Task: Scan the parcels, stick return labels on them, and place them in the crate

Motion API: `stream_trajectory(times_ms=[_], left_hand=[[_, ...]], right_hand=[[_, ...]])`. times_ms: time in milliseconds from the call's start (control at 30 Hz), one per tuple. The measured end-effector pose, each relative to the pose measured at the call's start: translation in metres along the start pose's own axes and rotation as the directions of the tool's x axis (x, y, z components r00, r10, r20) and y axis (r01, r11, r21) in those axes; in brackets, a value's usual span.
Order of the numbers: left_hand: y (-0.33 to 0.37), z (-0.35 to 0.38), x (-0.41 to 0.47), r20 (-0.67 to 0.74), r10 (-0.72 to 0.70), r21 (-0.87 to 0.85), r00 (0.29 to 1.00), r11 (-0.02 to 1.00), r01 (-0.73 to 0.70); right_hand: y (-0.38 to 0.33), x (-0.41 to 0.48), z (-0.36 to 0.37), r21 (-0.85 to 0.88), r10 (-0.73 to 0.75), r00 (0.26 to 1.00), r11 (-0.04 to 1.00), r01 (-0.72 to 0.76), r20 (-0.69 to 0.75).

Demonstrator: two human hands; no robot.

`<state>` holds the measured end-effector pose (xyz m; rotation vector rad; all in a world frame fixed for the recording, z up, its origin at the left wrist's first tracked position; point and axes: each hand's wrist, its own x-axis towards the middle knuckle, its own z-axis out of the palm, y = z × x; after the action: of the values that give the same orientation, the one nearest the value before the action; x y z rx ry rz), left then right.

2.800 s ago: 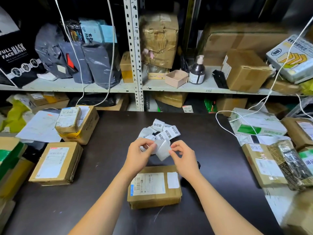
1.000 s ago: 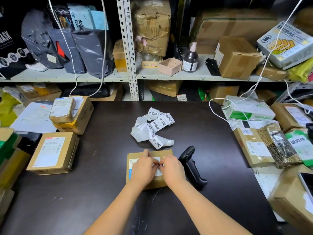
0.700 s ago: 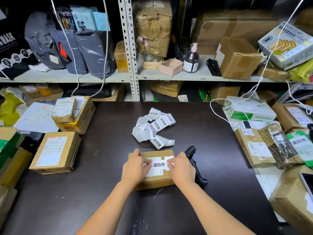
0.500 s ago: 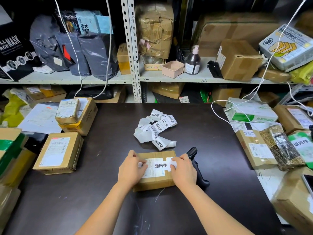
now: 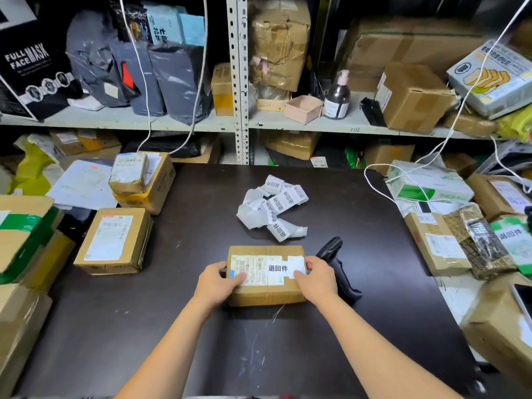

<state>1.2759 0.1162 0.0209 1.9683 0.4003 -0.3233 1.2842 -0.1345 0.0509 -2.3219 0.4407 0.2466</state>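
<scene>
Head view: at the near middle of the bench [image 5: 172,312] the cardboard parcel [image 5: 266,292] is held by its ends, left hand [image 5: 218,283] and right hand [image 5: 315,279] each with grip curled round it, its return label [image 5: 283,267] already stuck on, crating judged outstanding, no crate seen.

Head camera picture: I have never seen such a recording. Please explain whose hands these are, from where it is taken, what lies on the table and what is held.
There is no machine here: a person wears one camera on the head, so you look forward and down at their own two bare hands. The left hand and right hand hold the two ends of a small cardboard parcel lying on the dark table. A white return label is stuck on its top. Beside the right hand lies a black barcode scanner; behind the parcel lies a curled strip of labels.
</scene>
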Motion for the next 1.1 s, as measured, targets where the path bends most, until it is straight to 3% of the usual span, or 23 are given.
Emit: stream_trajectory(times_ms=[267,533,733,933,1100], left_hand=[[-0.013,-0.032,-0.049,-0.082,0.046,-0.076,0.996,0.996,-0.052],[-0.043,-0.075,-0.167,-0.351,-0.05,-0.171,0.935,0.985,-0.012],[-0.092,-0.101,-0.3,-0.57,-0.175,-0.22,0.803,0.974,0.055],[-0.153,-0.124,-0.426,-0.688,-0.347,-0.335,0.637,0.931,0.145],[-0.212,-0.138,-0.515,-0.731,-0.444,-0.459,0.518,0.882,0.108]], right_hand=[[-0.023,-0.035,0.01,0.046,-0.125,0.992,0.991,0.123,0.029],[-0.057,-0.101,0.035,0.087,-0.358,0.918,0.934,0.347,0.174],[-0.074,-0.185,0.082,0.15,-0.522,0.766,0.85,0.505,0.376],[-0.087,-0.293,0.138,0.177,-0.585,0.593,0.778,0.602,0.553],[-0.101,-0.386,0.188,0.199,-0.623,0.421,0.684,0.701,0.66]])
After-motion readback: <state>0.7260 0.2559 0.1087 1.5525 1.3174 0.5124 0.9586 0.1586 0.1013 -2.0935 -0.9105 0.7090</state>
